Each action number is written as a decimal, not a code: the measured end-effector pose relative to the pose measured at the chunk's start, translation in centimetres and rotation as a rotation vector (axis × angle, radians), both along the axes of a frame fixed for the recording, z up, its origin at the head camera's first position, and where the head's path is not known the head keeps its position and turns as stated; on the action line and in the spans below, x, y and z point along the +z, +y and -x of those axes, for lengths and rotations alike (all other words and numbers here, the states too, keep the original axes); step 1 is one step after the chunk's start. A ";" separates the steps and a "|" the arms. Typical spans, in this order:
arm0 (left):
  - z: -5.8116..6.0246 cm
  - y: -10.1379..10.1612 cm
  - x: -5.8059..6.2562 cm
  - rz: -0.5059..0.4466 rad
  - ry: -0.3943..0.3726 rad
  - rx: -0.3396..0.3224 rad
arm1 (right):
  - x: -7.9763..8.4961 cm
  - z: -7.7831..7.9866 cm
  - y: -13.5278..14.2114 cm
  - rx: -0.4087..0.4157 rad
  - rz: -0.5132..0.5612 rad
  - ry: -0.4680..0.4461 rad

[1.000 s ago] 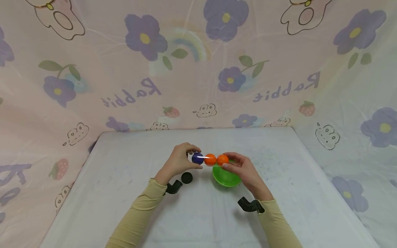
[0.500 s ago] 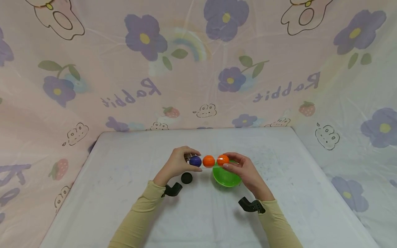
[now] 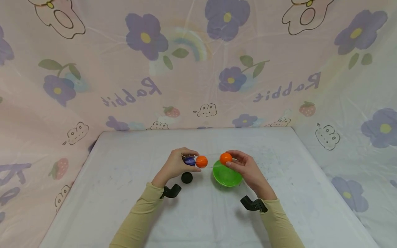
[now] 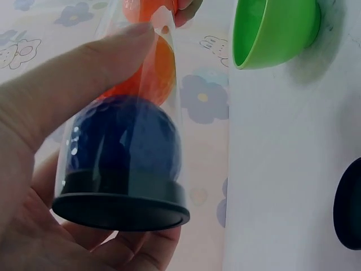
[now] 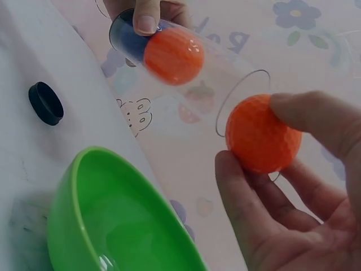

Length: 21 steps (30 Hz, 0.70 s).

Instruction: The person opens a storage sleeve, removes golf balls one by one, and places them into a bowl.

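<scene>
1. Judged step: guiding the dimpled orange ball (image 5: pixel 262 135) through the mouth of the clear, seemingly plastic, cylindrical tube (image 5: pixel 220 87). Align the ball squarely with the rim; avoid forcing it.
2. Hold the tube near level; a steep tip could release the second orange ball (image 5: pixel 175 56) and dimpled blue ball (image 4: pixel 121 141) inside.
3. Left hand (image 3: pixel 179 162): thumb and fingers wrapped around the tube's black-capped end.
4. Right hand (image 3: pixel 247 167): thumb and fingertips spread to the ball's width, pinching it beside the rim; I cannot confirm contact.
5. Tube location: raised above the white surface (image 3: pixel 133 158), about midway between its left and right edges.
</scene>
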<state>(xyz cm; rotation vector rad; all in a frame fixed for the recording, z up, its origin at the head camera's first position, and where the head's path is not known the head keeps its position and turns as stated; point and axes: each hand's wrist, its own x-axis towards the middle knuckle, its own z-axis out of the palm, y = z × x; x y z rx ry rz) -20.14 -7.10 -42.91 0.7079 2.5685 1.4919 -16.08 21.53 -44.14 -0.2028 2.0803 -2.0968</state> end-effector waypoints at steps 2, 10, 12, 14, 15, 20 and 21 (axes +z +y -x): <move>0.0 -0.1 0.0 0.000 -0.002 0.003 | 0.1 0.0 0.1 0.004 0.004 0.003; 0.0 -0.3 -0.2 -0.003 -0.022 0.018 | 0.7 -0.1 0.4 0.013 0.031 0.024; 0.0 -0.3 -0.2 -0.002 -0.034 0.019 | 0.8 -0.2 0.4 0.015 0.034 0.024; -0.1 -0.4 -0.2 0.000 -0.045 0.021 | 0.9 -0.2 0.5 0.014 0.033 0.025; -0.1 -0.4 -0.3 0.000 -0.048 0.022 | 0.9 -0.2 0.5 0.014 0.033 0.025; -0.2 -0.5 -0.3 -0.011 -0.045 0.026 | 0.8 -0.2 0.6 0.015 0.046 0.029; -0.2 -0.5 -0.3 -0.010 -0.039 0.025 | 0.7 -0.3 0.6 0.015 0.045 0.029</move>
